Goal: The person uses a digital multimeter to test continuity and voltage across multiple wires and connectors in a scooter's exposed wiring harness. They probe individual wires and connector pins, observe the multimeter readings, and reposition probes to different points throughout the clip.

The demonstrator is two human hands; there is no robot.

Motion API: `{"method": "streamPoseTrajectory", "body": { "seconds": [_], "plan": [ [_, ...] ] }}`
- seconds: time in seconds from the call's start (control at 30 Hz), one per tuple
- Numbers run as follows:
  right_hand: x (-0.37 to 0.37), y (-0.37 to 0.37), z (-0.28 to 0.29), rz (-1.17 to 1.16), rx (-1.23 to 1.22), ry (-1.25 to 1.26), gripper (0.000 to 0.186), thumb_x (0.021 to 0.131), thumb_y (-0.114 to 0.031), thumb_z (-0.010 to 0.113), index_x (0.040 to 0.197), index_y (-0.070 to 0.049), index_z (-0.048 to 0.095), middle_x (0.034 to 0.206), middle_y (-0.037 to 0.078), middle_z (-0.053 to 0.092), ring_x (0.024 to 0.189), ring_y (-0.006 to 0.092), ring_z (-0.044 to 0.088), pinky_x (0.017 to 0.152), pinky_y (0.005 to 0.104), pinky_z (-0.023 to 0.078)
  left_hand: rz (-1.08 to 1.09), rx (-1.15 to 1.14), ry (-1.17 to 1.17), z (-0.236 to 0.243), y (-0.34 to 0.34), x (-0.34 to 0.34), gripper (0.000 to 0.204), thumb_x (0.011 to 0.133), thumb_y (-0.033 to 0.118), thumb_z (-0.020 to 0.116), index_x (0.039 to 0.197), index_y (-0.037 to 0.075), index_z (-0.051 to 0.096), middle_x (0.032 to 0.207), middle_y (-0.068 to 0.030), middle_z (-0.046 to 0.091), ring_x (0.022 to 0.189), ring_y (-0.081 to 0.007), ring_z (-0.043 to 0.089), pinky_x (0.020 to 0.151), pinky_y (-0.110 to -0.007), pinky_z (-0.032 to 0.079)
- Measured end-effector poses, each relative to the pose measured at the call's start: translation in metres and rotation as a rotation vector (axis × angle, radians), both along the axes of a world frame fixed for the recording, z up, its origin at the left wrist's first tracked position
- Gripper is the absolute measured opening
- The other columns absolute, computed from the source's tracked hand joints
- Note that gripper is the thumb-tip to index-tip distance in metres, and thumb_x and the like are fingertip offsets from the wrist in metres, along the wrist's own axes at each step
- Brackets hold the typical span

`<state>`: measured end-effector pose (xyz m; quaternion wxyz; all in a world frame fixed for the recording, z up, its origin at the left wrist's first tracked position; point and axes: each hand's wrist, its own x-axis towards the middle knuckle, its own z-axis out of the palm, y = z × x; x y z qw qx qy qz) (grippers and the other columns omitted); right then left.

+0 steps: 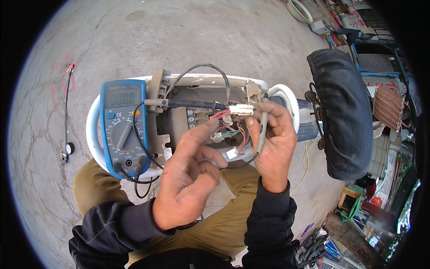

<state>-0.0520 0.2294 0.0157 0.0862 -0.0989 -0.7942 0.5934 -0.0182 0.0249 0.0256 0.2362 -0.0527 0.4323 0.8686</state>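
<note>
My right hand [275, 139] is closed on a grey multimeter test probe [262, 127], with thumb and forefinger at a white plug connector [241, 110]. A second test probe [188, 104], with a dark handle, reaches from the multimeter's edge to that connector's left end. My left hand [190, 175] is open and appears to hold nothing. Its forefinger tip is close to the red wires [219, 114] that run into the connector. The blue multimeter [123, 130] rests on the left of a white vehicle body, its display lit with digits and its leads plugged in.
The opened compartment [197, 92] holds a terminal block [191, 120], coloured wires and another white connector [233, 153]. To the right is a black padded seat [342, 114]. A gauge with a hose [69, 149] lies on the concrete at left. Clutter lines the far right.
</note>
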Motion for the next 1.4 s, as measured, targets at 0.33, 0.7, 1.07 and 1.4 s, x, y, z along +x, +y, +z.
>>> {"method": "streamPoseTrajectory", "body": {
  "seconds": [0.33,0.7,1.07,1.4],
  "plan": [
    [-0.003,0.002,-0.002,0.003,0.026,0.027,0.033,0.100,0.004,0.078,0.129,-0.002,0.065,0.106,0.011,0.080,0.096,0.0113,0.071,0.080,0.0267,0.057,-0.032,-0.074,-0.012,0.003,0.002,-0.003,0.086,0.091,0.004,0.056,0.172,-0.004,0.032,0.114,-0.0153,0.068,0.092,-0.0134,0.065,0.087,-0.031,0.057],
    [-0.006,0.003,-0.004,0.005,0.049,0.083,0.034,0.098,0.004,0.079,0.129,-0.002,0.066,0.102,0.009,0.080,0.088,0.0090,0.069,0.067,0.0253,0.055,0.005,0.053,-0.057,0.002,0.004,-0.002,0.073,0.092,-0.005,0.055,0.163,-0.002,0.038,0.115,-0.0155,0.067,0.091,-0.0108,0.060,0.085,-0.025,0.053],
    [-0.008,0.002,-0.007,-0.025,0.104,0.098,0.038,0.095,0.005,0.082,0.129,-0.004,0.066,0.100,0.008,0.078,0.086,0.0097,0.068,0.063,0.0246,0.054,0.029,0.025,-0.033,0.003,0.007,-0.003,0.072,0.091,-0.006,0.054,0.161,-0.004,0.037,0.127,-0.0171,0.062,0.100,-0.0138,0.063,0.083,-0.027,0.055],
    [-0.007,0.007,-0.010,0.011,-0.004,0.085,0.038,0.096,0.006,0.081,0.130,-0.004,0.066,0.100,0.008,0.078,0.089,0.0092,0.069,0.071,0.0249,0.055,0.066,0.027,0.010,0.001,0.012,-0.002,0.080,0.091,-0.007,0.055,0.167,-0.004,0.030,0.163,-0.0224,0.045,0.110,-0.0179,0.066,0.083,-0.027,0.055]
  ]
}}
